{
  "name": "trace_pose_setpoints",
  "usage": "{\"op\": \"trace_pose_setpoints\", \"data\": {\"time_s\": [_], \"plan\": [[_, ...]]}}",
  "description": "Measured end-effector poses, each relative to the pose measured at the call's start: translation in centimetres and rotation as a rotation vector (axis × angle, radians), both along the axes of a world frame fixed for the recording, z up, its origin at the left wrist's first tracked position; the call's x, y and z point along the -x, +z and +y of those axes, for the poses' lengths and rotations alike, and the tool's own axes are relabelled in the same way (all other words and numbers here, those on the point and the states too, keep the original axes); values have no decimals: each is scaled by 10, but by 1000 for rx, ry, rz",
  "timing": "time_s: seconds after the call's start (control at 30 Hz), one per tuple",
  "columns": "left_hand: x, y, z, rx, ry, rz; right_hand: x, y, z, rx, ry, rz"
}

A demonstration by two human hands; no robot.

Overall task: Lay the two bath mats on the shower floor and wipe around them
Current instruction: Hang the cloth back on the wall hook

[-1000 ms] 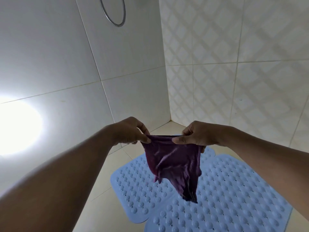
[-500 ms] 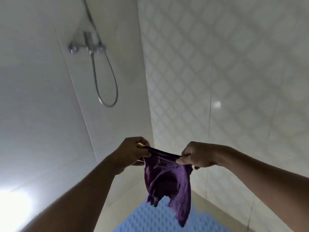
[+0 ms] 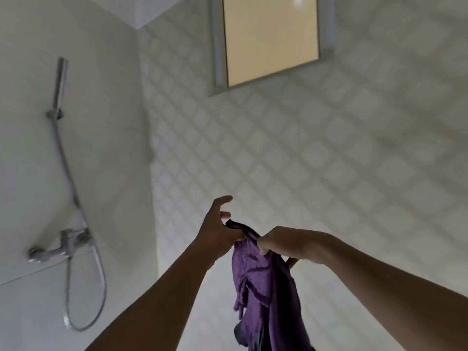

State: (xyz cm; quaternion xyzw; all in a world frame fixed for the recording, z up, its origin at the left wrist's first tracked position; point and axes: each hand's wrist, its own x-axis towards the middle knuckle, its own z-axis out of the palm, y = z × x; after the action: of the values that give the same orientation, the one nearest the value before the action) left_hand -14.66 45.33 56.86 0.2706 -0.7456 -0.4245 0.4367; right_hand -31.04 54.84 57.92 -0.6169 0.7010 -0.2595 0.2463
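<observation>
The view has swung upward: the blue studded bath mats that filled the lower frame a second ago are out of sight, and a yellow-lit rectangular window (image 3: 271,39) now sits at upper centre, with the chrome shower mixer tap (image 3: 60,247) and its looping hose (image 3: 83,295) at the left. At lower centre a crumpled purple terry cloth (image 3: 263,287) hangs between both hands. The left hand (image 3: 219,234) pinches its top edge with the thumb while the other fingers have lifted and spread; the right hand (image 3: 286,245) is closed around the cloth's upper part. The hands have drawn closer, so wiping looks not yet begun. No containers are visible.
</observation>
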Motion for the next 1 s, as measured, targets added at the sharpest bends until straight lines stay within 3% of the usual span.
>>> {"op": "trace_pose_setpoints", "data": {"time_s": [0.2, 0.37, 0.53, 0.83, 0.93, 1.0], "plan": [[81, 40, 22, 90, -197, -5, 48, 22, 51, 181, -205, -59], [128, 45, 34, 81, -416, -14, 71, 26, 99, 369, -470, 174], [164, 37, 77, 23, -740, -33, 69, 32, 157, 360, -720, 221], [215, 32, 248, 49, -1298, 7, 26, 27, 334, 257, -1310, 117], [210, 44, 324, 141, -1445, 60, -9, 29, 398, 394, -1438, -11], [196, 51, 373, 220, -1528, 88, -37, 33, 439, 461, -1529, 15]]}}
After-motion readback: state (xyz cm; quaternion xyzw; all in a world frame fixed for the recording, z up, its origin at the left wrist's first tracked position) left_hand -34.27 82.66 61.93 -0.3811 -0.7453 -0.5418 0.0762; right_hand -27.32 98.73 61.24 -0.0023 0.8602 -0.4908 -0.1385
